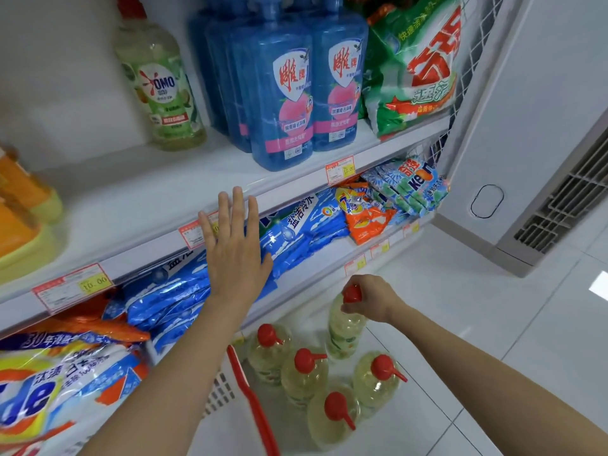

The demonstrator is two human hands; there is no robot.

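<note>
I log the bottle (345,330) as clear, glossy plastic, its cap (352,294) smooth red plastic. Blue bags (171,292): shiny, crinkled plastic film. Shelf (138,199): smooth white, slightly matt. Price tag (74,286): paper. Floor (493,340): glossy white tile, reflecting light.

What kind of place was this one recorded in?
Probably a small shop's cleaning-goods aisle: white shelves carry price tags on their edges, with rows of identical blue bottles and bagged washing powder. The right hand grips a pale bottle, one of several alike.
</note>
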